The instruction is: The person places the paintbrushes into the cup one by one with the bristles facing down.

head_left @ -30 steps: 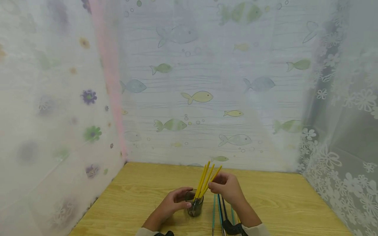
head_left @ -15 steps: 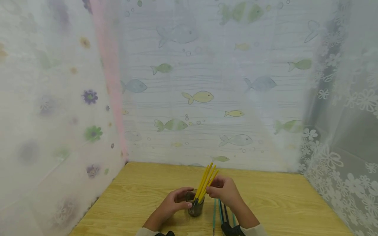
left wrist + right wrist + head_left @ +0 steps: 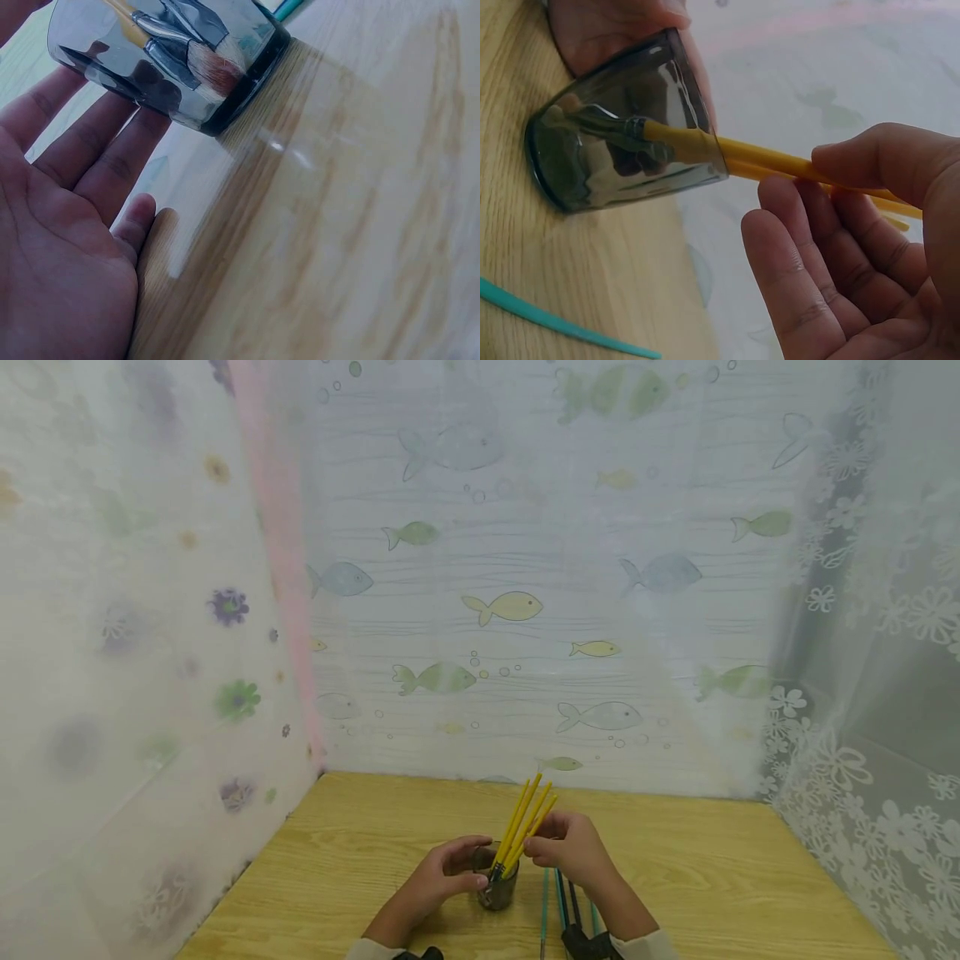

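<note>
A smoky, see-through drinking glass [image 3: 501,897] stands on the table with several yellow-handled paintbrushes [image 3: 517,827] leaning in it. Their bristles [image 3: 217,71] point down inside the glass, as the left wrist view shows. My left hand [image 3: 444,875] holds the glass from the left, thumb in front and fingers around its side. At the right, my right hand [image 3: 574,852] pinches a yellow handle [image 3: 780,161] between thumb and fingers, above the rim. That brush's lower end is inside the glass.
Teal-handled [image 3: 544,902] and dark-handled brushes [image 3: 574,906] lie on the wood-grain table [image 3: 712,877], right of the glass and partly under my right forearm. A fish-print curtain [image 3: 510,693] hangs behind the table, with flowered sheets at both sides.
My right hand has lowered slightly and shifted left, taking the pinched paintbrush further down into the glass. My left hand keeps its hold on the glass.
</note>
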A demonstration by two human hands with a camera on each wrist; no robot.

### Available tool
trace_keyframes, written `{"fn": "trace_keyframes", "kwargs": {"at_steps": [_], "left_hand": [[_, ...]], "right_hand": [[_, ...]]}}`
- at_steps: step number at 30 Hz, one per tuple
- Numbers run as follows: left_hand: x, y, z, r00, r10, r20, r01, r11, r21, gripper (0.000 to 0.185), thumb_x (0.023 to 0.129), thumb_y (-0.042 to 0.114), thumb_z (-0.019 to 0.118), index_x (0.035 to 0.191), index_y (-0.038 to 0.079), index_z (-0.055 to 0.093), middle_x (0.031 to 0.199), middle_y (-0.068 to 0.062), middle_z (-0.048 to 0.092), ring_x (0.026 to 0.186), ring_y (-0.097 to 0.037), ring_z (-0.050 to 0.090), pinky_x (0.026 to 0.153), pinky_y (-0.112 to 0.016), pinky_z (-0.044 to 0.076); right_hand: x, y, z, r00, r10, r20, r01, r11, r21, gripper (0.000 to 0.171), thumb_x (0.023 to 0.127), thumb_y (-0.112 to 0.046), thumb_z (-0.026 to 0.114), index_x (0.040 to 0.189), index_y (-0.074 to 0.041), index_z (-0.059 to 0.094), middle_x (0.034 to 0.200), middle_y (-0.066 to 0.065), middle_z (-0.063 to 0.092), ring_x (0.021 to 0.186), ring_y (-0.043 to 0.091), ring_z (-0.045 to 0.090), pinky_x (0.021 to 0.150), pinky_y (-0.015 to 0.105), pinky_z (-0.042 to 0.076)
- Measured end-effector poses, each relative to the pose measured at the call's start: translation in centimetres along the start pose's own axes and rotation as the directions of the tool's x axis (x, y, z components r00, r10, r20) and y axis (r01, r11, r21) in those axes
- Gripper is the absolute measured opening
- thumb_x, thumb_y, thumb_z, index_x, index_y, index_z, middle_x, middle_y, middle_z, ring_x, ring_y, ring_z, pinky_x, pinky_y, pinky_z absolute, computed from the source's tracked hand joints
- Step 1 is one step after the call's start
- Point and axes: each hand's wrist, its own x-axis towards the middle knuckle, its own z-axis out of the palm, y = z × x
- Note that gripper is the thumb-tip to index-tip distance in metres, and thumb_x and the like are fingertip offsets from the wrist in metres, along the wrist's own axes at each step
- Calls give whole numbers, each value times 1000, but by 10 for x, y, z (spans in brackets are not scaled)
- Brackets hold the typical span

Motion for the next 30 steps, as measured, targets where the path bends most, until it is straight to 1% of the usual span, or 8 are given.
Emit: {"fn": "trace_keyframes", "kwargs": {"at_steps": [6, 9, 13, 20, 26, 30], "left_hand": [[0, 0, 0, 1000, 3, 0, -3, 1000, 0, 55, 102, 12, 64, 154, 8, 46, 149, -12, 59, 133, -20, 60, 103, -27, 53], [0, 0, 0, 1000, 7, 1, -7, 1000, -1, 56, 102, 12, 65, 154, 7, 46, 149, -12, 59, 133, -19, 60, 103, -28, 53], [0, 0, -1, 1000, 7, -9, -7, 1000, 11, 56, 101, 13, 67, 154, 8, 47, 149, -11, 59, 132, -19, 61, 104, -28, 52], [-7, 0, 0, 1000, 1, -24, 0, 1000, 31, 57, 99, 13, 69, 153, 8, 49, 146, -14, 60, 128, -20, 63, 102, -28, 53], [-3, 2, 2, 1000, -10, -18, 11, 999, 41, 58, 100, 16, 68, 154, 8, 47, 145, -12, 61, 129, -22, 61, 100, -29, 54], [-1, 1, 2, 1000, 1, -10, 0, 999, 55, 58, 101, 16, 67, 155, 8, 47, 143, -14, 62, 129, -22, 61, 101, -28, 53]], "right_hand": [[-1, -2, -4, 1000, 2, -3, -2, 1000, -8, 33, 94, -17, 77, 114, 7, 68, 104, 15, 73, 96, 30, 74, 83, 46, 63], [-1, -3, -7, 1000, -5, -15, 5, 1000, -10, 33, 93, -16, 78, 116, 6, 69, 107, 16, 73, 96, 29, 74, 82, 44, 63], [0, -4, -11, 999, -22, -41, 22, 1000, -1, 34, 93, -15, 78, 118, 6, 69, 109, 18, 73, 95, 26, 74, 82, 44, 63], [-3, -3, -21, 998, -20, -56, 21, 1000, 14, 40, 93, -19, 78, 122, 6, 67, 114, 18, 73, 97, 27, 74, 81, 40, 63], [-3, 0, -37, 996, -10, -92, 9, 1000, -16, 33, 95, -17, 77, 119, 3, 68, 112, 17, 73, 95, 27, 74, 80, 40, 63], [-3, 2, -47, 993, -3, -114, -2, 999, -42, 30, 94, -15, 76, 117, 2, 69, 111, 17, 73, 94, 25, 74, 80, 39, 63]]}}
